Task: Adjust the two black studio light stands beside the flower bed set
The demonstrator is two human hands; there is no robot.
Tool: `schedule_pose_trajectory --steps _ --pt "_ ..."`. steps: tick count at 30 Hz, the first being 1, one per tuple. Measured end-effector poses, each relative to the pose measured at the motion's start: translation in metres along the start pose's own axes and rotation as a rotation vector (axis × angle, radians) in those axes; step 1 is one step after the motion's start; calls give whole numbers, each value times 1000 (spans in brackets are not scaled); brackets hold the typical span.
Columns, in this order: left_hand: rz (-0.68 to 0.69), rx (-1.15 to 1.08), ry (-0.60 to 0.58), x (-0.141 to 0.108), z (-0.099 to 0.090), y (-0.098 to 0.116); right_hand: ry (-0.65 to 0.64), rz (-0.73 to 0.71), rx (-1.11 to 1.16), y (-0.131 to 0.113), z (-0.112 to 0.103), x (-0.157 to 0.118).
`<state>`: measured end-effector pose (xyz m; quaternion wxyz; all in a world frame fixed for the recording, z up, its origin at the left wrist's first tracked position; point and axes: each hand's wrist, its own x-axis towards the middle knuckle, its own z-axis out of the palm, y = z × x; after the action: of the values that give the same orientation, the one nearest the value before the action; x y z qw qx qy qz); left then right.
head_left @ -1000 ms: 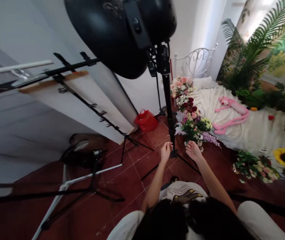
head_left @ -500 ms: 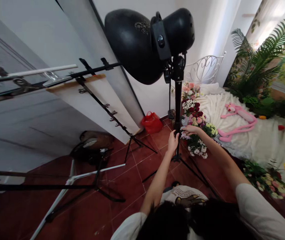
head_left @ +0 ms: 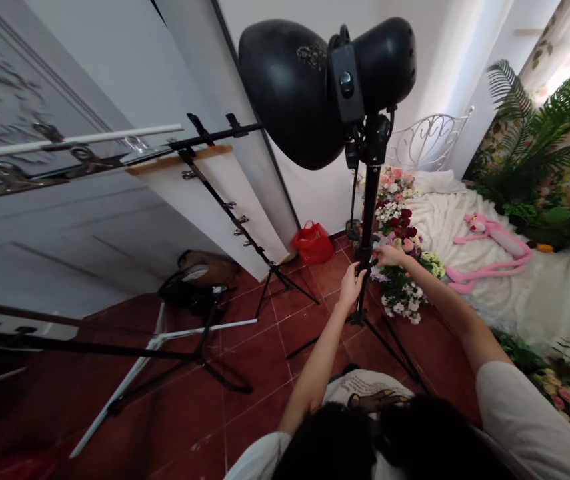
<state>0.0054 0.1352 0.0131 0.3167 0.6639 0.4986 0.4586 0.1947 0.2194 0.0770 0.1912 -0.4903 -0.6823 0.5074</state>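
A black light stand (head_left: pixel 371 200) rises upright in front of me and carries a studio lamp (head_left: pixel 289 93) with a large, scuffed black reflector. My left hand (head_left: pixel 352 285) is closed around the stand's pole at the collar, from the left side. On the other side my right hand (head_left: pixel 391 256) has its fingers pinched at a small dark knob of that collar; its fingertips are partly hidden. A cable hangs beside the pole below the lamp. Down on the tiles, the stand's legs (head_left: pixel 392 347) are spread.
Left are a backdrop stand (head_left: pixel 225 207) with clips, a white-legged stand (head_left: pixel 129 393) and a dark bag (head_left: pixel 199 280). A red plastic bag (head_left: pixel 313 243) sits by the wall. Flowers (head_left: pixel 402 267) border the white-draped bed (head_left: pixel 429 213), where a pink plush toy (head_left: pixel 505 247) lies.
My view has turned slightly left, so the scene sits further right. My right hand has drawn in to the collar and its fingers have closed there. The left hand keeps its hold.
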Motion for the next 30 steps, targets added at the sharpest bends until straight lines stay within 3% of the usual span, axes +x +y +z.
schedule_pose_trajectory --steps 3,6,10,17,20,24,27,30 --pt "6 2 15 0 0 0 213 -265 -445 13 23 -23" --pt "24 -5 4 0 0 0 448 -442 -592 26 47 -50" --pt "36 -6 1 0 -1 -1 580 -480 -576 22 68 -61" --pt "33 -7 3 -1 -1 -1 711 -414 -395 -6 93 -34" --pt "30 -17 10 -2 -2 2 770 -449 -285 -29 89 -35" --pt "-15 -26 14 1 3 11 923 -500 -147 -86 65 -42" --pt "-78 -67 27 7 13 14 940 -555 -115 -127 46 -45" --pt "-120 -73 70 13 22 14 938 -558 -103 -144 36 -46"
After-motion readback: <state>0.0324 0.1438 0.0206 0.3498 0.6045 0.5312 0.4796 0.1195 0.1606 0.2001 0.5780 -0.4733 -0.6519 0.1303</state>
